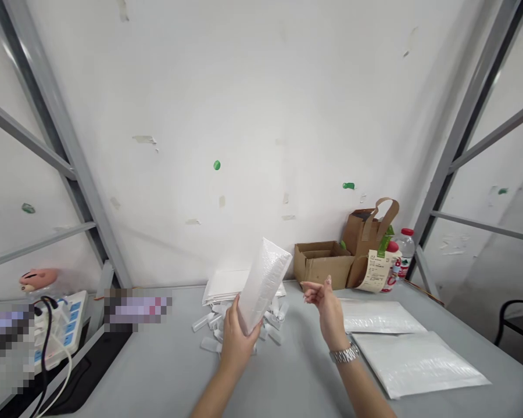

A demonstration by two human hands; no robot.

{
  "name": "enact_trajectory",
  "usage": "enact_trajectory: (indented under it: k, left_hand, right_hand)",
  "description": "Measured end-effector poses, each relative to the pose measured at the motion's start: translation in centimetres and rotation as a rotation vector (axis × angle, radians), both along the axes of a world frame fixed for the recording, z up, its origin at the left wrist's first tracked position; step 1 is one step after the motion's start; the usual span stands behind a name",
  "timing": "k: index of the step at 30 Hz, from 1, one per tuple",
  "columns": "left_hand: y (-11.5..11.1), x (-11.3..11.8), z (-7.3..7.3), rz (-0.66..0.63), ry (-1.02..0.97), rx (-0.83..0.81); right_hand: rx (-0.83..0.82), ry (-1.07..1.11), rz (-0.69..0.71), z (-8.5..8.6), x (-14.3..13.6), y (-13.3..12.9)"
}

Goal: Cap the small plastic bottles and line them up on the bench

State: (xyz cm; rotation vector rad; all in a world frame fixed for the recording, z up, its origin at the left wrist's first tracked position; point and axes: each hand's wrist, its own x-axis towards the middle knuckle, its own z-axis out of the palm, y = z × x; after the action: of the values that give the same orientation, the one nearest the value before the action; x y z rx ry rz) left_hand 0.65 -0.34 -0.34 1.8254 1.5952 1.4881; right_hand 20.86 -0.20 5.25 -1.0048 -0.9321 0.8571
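My left hand (239, 337) holds a white bubble-wrap pouch (265, 281) by its lower end, tilted with its top toward the right. To the right, my right hand (322, 299) is raised above the table with its fingers apart and nothing in them; a metal watch is on that wrist. Several small clear plastic pieces (210, 345) lie scattered under and around the pouch. A stack of white envelopes (226, 285) sits behind them, partly hidden by the pouch.
Two flat white padded envelopes (422, 360) lie on the grey table (157, 371) at right. Behind are an open cardboard box (325, 270), a paper bag (358, 238) and bottles (405, 249). At left are a power strip (72, 325), cables and a black mat (93, 366).
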Motion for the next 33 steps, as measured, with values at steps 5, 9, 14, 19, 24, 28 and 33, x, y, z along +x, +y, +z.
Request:
enact_trajectory:
  k: [5,9,14,19,24,28,33]
  left_hand:
    - [-0.2,0.0,0.3,-0.147,-0.029,-0.014]
    - [0.2,-0.5,0.2,-0.253,-0.069,-0.076]
    - [0.6,-0.6,-0.1,-0.195,-0.065,-0.123]
    - [0.7,-0.4,-0.2,-0.076,-0.002,-0.073]
    - [1.0,-0.3,-0.9,-0.006,0.186,-0.134]
    - [1.3,-0.2,-1.6,0.013,0.254,-0.156]
    - [1.5,-0.2,-2.0,0.024,0.288,-0.155]
  right_hand:
    - [0.056,-0.159,0.360,-2.4,-2.9,-0.5]
    - [0.059,-0.227,0.539,-3.0,-5.9,-0.7]
    - [-0.023,-0.223,0.598,-0.1,-6.0,0.6]
    - [0.013,-0.225,0.530,2.5,-6.5,1.8]
    - [0.115,-0.273,0.428,5.0,-6.5,2.7]
    - [0.235,-0.300,0.393,6.0,-5.6,3.4]
    - [0.180,-0.368,0.241,5.6,-3.9,4.0]
